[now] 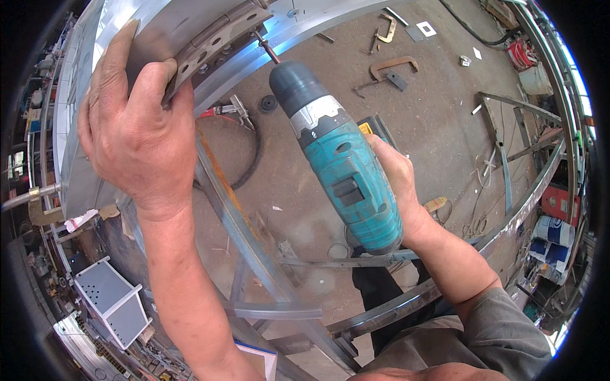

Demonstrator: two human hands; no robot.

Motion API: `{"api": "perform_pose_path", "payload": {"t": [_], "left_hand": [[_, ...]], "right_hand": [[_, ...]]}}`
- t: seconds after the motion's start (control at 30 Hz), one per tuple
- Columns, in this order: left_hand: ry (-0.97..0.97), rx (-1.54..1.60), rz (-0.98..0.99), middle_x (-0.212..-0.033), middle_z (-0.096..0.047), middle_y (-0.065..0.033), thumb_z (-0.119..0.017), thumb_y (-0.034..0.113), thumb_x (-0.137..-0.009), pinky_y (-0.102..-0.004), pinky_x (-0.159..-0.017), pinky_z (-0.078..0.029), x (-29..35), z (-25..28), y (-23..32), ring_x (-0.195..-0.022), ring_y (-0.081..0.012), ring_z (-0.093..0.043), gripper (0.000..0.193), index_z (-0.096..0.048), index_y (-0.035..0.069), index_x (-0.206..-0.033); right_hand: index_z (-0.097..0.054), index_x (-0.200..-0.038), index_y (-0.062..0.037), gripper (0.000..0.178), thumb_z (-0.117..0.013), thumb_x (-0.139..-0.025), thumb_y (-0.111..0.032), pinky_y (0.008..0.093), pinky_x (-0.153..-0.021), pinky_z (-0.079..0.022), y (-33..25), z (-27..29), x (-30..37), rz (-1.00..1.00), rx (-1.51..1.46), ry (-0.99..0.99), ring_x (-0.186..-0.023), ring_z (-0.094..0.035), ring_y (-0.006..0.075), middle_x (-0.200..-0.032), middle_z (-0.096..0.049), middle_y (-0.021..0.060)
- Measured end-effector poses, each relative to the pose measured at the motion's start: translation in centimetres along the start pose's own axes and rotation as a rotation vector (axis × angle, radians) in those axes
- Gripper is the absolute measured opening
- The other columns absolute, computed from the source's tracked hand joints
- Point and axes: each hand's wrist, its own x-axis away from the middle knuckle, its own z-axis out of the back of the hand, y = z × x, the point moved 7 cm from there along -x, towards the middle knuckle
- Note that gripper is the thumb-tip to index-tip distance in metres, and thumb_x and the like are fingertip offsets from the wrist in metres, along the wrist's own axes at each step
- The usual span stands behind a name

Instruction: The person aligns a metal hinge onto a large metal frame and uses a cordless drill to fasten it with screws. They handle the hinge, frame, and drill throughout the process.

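Observation:
My right hand (397,174) is wrapped round the grip of a teal and black cordless drill (346,171). The drill points away and to the left. Its bit reaches a screw (258,35) at the far end of a metal hinge (219,44), whose leaf has a row of holes. The hinge lies along the edge of a shiny sheet-metal panel (155,35). With my left hand (136,133) I pinch the near end of the hinge, thumb on the leaf and the other fingers spread over the panel. Part of the drill's grip is hidden behind its body.
A steel frame (254,254) stands between me and the panel. On the floor lie C-clamps (384,66), a welding clamp with a cable (238,111) and metal scraps. More steel frame bars (540,171) stand at the right, near a red box (559,204). A grey metal box (111,295) is lower left.

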Motion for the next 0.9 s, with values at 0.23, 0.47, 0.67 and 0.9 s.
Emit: {"api": "perform_pose_path", "payload": {"t": [0.23, 0.47, 0.67, 0.9], "left_hand": [[0.002, 0.005, 0.01, -0.136, -0.067, 0.0092, -0.087, 0.012, -0.066, -0.039, -0.104, -0.048, 0.01, -0.03, 0.01, -0.122, -0.0194, -0.064, 0.026, -0.072, 0.024, -0.085], [0.005, 0.013, 0.011, -0.136, -0.066, 0.0102, -0.087, 0.012, -0.067, -0.0384, -0.104, -0.048, 0.0, 0.02, -0.01, -0.122, -0.0189, -0.064, 0.026, -0.072, 0.024, -0.085], [0.007, 0.017, 0.008, -0.136, -0.067, 0.0096, -0.087, 0.012, -0.067, -0.0383, -0.103, -0.048, 0.02, 0.0, -0.05, -0.122, -0.0191, -0.064, 0.026, -0.072, 0.024, -0.085], [0.019, 0.019, 0.009, -0.136, -0.067, 0.01, -0.087, 0.013, -0.067, -0.0384, -0.103, -0.048, 0.01, -0.02, 0.02, -0.122, -0.0189, -0.064, 0.026, -0.071, 0.024, -0.084]], "right_hand": [[-0.064, -0.117, -0.005, 0.048, -0.083, -0.075, -0.018, 0.0407, -0.081, -0.056, -0.01, 0.02, -0.01, -0.009, 0.02, -0.001, -0.092, -0.072, 0.034, -0.1, -0.072, 0.0155], [-0.065, -0.115, -0.0052, 0.046, -0.083, -0.075, -0.017, 0.0405, -0.081, -0.056, -0.14, 0.1, -0.08, -0.001, 0.001, 0.006, -0.091, -0.072, 0.0342, -0.099, -0.072, 0.0155], [-0.065, -0.115, -0.0049, 0.046, -0.082, -0.075, -0.017, 0.0406, -0.08, -0.056, -0.18, 0.09, -0.11, -0.003, 0.011, 0.006, -0.09, -0.072, 0.0345, -0.098, -0.072, 0.0159], [-0.065, -0.116, -0.0049, 0.047, -0.083, -0.074, -0.017, 0.0407, -0.081, -0.056, -0.28, 0.17, -0.11, 0.018, 0.003, 0.004, -0.091, -0.072, 0.0344, -0.1, -0.072, 0.0159]]}}
